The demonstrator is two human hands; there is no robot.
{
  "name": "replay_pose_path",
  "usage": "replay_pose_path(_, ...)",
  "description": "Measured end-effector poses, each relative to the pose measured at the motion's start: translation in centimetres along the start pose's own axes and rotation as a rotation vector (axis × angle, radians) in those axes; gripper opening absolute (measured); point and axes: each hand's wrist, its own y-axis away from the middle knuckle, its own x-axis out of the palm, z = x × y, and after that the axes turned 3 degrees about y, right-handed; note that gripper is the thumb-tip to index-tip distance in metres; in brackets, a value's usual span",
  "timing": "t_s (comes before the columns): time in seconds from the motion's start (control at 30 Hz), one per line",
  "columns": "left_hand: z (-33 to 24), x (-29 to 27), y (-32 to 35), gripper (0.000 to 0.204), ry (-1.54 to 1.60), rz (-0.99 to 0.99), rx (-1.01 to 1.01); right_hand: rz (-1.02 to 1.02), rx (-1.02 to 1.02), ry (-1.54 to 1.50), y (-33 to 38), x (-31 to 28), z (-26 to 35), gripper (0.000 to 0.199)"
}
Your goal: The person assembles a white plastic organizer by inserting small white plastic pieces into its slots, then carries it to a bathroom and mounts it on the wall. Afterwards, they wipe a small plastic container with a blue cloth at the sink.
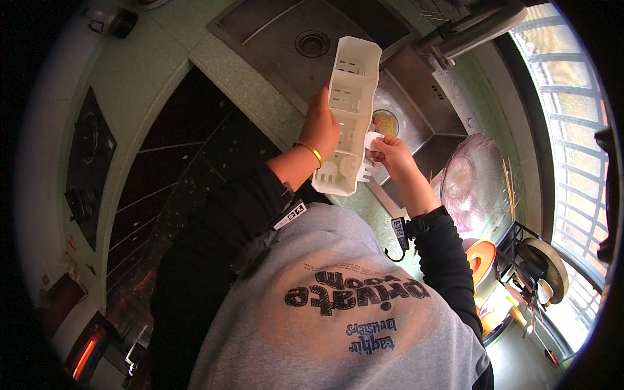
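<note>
Grey top [338,305] with black sleeves [448,260], gold bangle [311,151] on the left wrist, black strap [422,224] on the right.

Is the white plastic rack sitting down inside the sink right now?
No, the white plastic rack is held up above the sink by the left hand and right hand.

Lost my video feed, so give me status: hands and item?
Left hand grips long white plastic slotted holder. Right hand pinches its small white side piece. Steel sink below.
</note>
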Motion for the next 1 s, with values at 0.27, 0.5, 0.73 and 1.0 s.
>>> replay_pose_path(0.27, 0.5, 0.2, -0.2, 0.059, 0.003, 0.037, 0.005, 0.168, 0.029, 0.044, -1.4, -0.6, 0.5, 0.012)
replay_pose_path(0.5, 0.6, 0.3, -0.1, 0.057, 0.017, 0.024, 0.003, 0.09, 0.039, 0.057, -1.4, 0.5, 0.4, 0.012)
replay_pose_path(0.73, 0.4, 0.2, -0.2, 0.057, 0.044, 0.032, 0.029, 0.086, -0.093, 0.039, -1.2, 2.7, 0.1, 0.019)
replay_pose_path(1.0, 0.5, 0.1, -0.2, 0.058, 0.007, 0.026, 0.048, 0.04, -0.051, 0.075, -0.3, 2.4, 0.3, 0.021)
